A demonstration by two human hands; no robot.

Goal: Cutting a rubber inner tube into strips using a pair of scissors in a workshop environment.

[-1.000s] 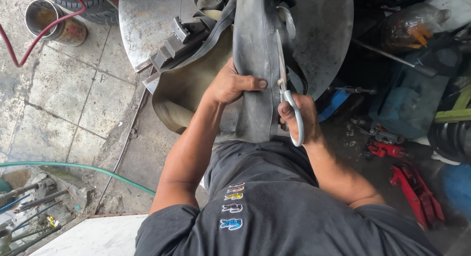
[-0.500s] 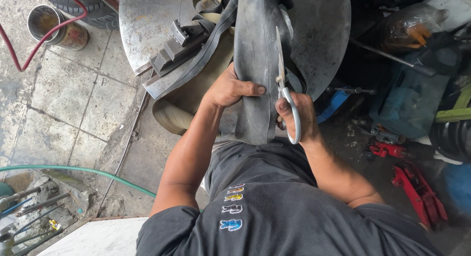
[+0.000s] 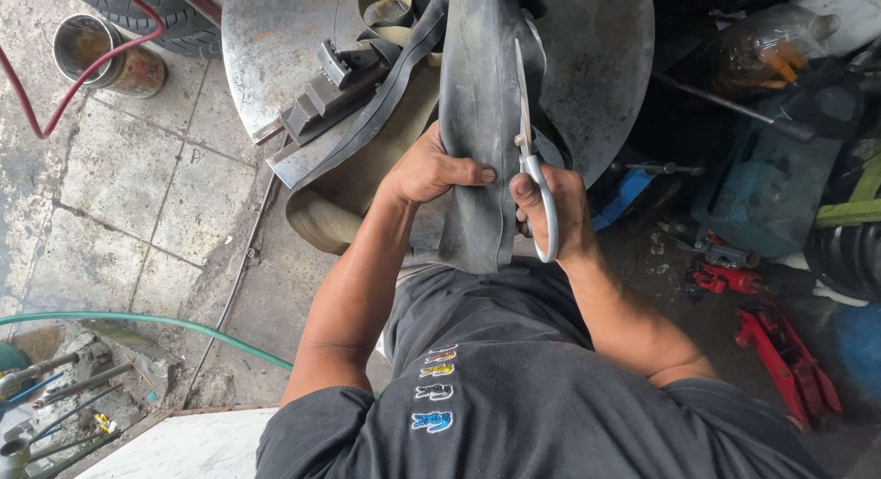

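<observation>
A flat black rubber tube [image 3: 479, 121] hangs down between the two hands, over the front of a round steel table [image 3: 606, 66]. The left hand [image 3: 429, 172] grips the tube's left edge, thumb pressed across its face, fingers curled behind. The right hand [image 3: 558, 213] is closed through the loops of silver scissors [image 3: 532, 158], whose blades point up along the tube's right edge. Both forearms reach forward from the body, elbows bent, the left arm bare to the shoulder sleeve. A tin can [image 3: 108, 57] stands on the floor at far left, and a green hose [image 3: 147, 321] runs across the paving.
</observation>
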